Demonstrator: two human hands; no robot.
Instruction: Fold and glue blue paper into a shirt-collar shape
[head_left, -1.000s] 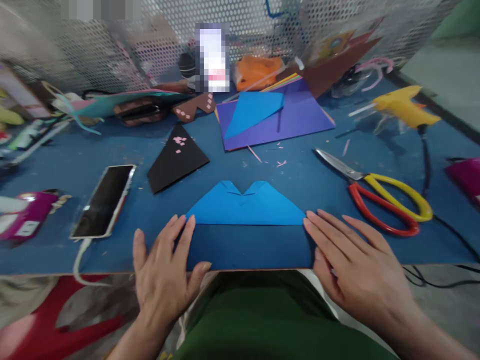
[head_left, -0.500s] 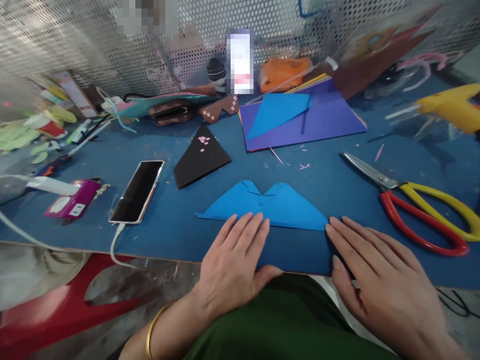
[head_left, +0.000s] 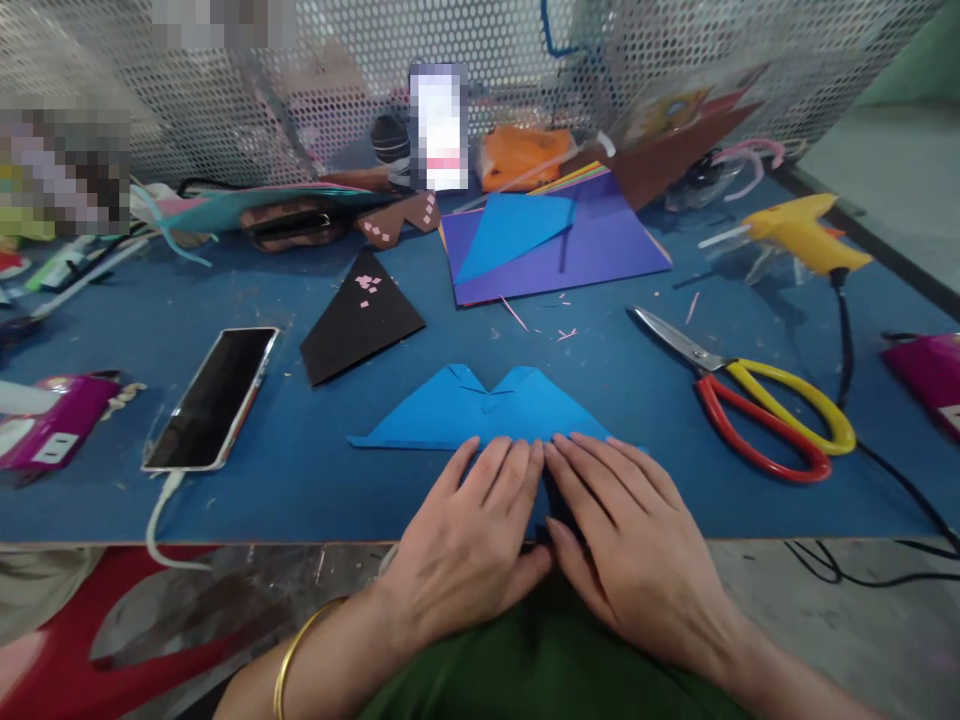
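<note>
A folded blue paper [head_left: 480,405] with two peaks and a notch between them lies flat on the blue table in front of me. My left hand [head_left: 480,520] rests with outstretched fingers on its lower edge, near the middle. Beside it, my right hand [head_left: 622,520] lies with its fingertips on the same edge, covering part of the paper's right side. The two index fingers nearly touch. Neither hand grips anything. To the right of the paper are scissors [head_left: 720,370] with one red and one yellow handle, blades parted slightly.
A black paper piece [head_left: 364,325] with pink bits lies behind the blue paper. Purple sheets [head_left: 615,240] carry another blue piece [head_left: 510,230]. A phone [head_left: 214,400] on a cable is at left. At right is a yellow glue gun [head_left: 806,235]. A perforated metal panel [head_left: 330,90] stands behind.
My right hand has slid left along the paper's lower edge, from its right corner to beside my left hand. The view has turned a little to the right.
</note>
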